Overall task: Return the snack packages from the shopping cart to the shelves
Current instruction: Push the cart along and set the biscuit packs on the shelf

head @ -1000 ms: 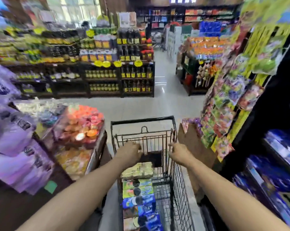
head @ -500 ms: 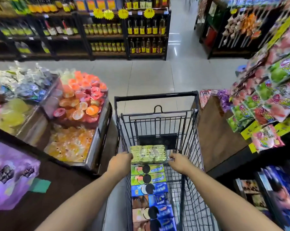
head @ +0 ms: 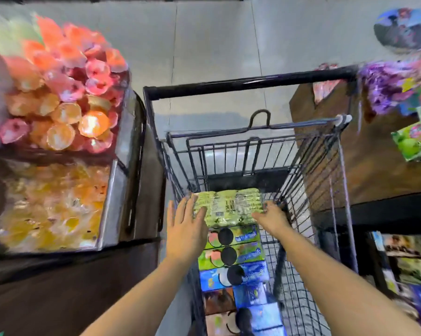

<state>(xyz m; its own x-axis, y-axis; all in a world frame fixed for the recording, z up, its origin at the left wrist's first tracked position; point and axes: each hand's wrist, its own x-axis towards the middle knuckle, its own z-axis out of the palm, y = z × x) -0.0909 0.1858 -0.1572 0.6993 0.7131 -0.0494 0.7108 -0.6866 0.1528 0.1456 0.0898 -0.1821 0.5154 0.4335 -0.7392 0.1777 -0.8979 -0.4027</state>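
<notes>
Grey tiled floor, brown wooden shelf panel

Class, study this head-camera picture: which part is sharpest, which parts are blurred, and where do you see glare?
Head view: sharpest on the pale green plastic snack pack; motion blur smears the orange and pink jelly cups at left and the purple bags at right; white glare on one orange cup.

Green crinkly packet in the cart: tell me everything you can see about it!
The green packet is shiny, bumpy plastic with a barcode. It lies flat across the cart, at the far end of a row of snack boxes. The left hand touches its left end, the right hand its right end.
</notes>
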